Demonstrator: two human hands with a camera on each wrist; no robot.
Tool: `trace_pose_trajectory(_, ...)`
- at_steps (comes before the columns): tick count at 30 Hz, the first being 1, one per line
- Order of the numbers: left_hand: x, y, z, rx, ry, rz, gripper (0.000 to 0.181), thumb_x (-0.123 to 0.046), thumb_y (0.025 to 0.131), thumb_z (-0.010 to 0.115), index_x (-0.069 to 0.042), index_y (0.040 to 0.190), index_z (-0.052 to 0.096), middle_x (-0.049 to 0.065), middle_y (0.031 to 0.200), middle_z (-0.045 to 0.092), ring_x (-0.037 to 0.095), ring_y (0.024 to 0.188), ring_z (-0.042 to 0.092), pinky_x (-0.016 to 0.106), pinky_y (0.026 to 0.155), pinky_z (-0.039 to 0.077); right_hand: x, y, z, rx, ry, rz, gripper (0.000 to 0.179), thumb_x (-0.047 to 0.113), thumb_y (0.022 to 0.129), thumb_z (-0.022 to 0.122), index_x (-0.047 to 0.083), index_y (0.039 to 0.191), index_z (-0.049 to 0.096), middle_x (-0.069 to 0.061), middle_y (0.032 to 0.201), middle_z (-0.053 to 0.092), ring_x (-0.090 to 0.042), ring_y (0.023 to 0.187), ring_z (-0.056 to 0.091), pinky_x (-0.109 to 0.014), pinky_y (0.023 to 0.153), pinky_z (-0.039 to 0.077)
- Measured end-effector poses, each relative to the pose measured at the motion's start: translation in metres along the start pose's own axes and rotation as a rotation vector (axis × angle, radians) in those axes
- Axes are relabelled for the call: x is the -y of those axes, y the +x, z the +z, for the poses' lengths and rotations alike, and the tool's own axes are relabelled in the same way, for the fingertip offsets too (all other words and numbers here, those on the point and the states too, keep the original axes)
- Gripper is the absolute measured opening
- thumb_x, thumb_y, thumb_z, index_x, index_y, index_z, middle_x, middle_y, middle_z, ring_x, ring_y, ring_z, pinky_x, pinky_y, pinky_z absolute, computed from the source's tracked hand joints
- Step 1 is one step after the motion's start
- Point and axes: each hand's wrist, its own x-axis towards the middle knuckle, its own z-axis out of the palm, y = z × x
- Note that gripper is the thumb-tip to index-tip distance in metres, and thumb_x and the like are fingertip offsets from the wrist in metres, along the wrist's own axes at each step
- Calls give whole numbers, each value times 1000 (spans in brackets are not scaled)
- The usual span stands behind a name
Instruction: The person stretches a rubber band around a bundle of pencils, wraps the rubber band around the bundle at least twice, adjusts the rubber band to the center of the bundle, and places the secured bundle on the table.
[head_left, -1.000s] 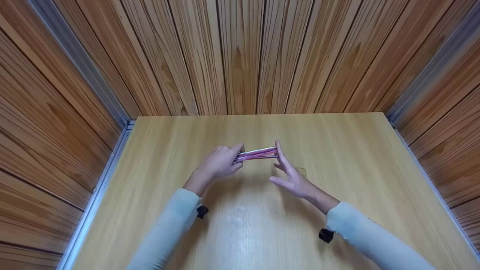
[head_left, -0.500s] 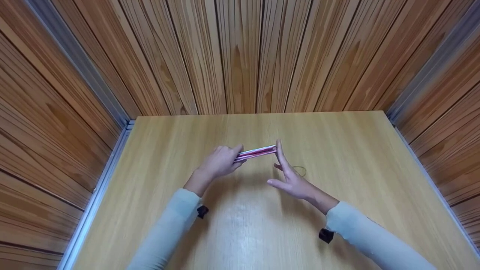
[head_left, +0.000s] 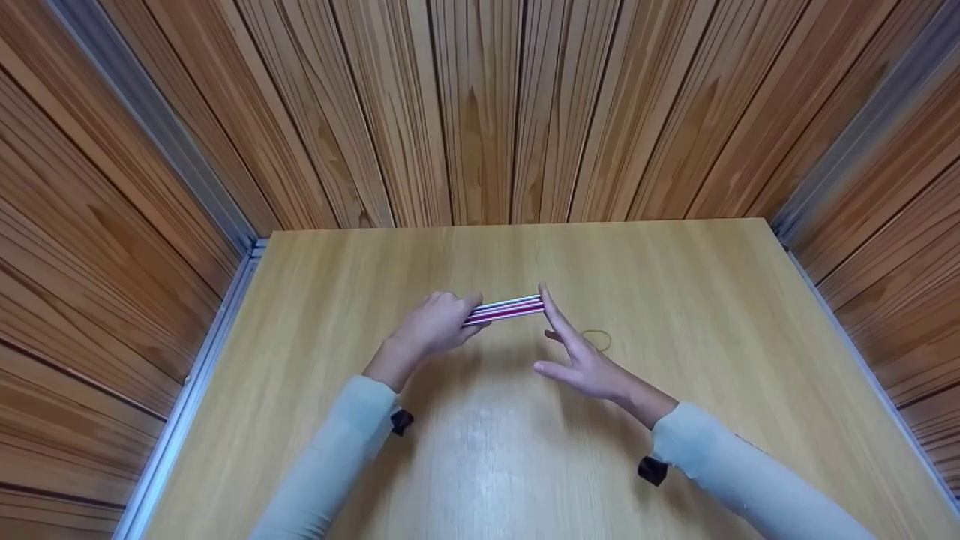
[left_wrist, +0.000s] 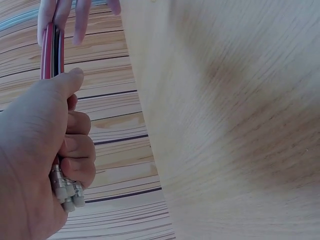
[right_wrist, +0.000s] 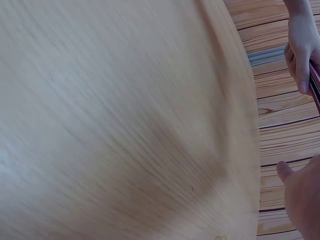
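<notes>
The left hand (head_left: 435, 322) is curled round a bundle of slim red, black and white pencil-like sticks (head_left: 508, 309) at the centre of the head view. The right hand (head_left: 586, 365), gripping nothing, touches their far end with straight fingers. The sticks look gathered and roughly level, though their count is unclear; the thin yellow loop (head_left: 598, 331), right of centre on the pale wooden tabletop (head_left: 360, 281), is not round them.

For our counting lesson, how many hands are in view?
2: the left hand, gripping the striped bundle, and the right hand, its fingers at the bundle's other end. No other hands show.
</notes>
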Motion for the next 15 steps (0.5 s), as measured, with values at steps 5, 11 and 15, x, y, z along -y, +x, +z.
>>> trace_pose_trajectory(5,2,-1,-1,28,-20,-28,27,-37,115,66,-12,123,68,5,89,64,20,76,57,30,67,44,1,1,0,-25,-16,12,110,15,110,71,5,178,-15,-18,190,-17,-46,177,-5,-77,131,30)
trace_pose_trajectory(11,0,-1,0,38,-14,-52,28,-39,115,65,-13,126,70,6,91,67,21,78,60,30,69,45,2,0,4,-11,-9,36,111,13,110,71,2,176,-18,-20,188,-20,-48,176,-5,-73,132,31)
trace_pose_trajectory(15,-2,0,-2,39,0,-53,29,-38,115,66,-12,127,70,6,91,68,21,79,60,30,70,46,3,3,7,8,6,55,116,16,110,73,3,175,-23,-19,187,-26,-49,176,-8,-75,132,30)
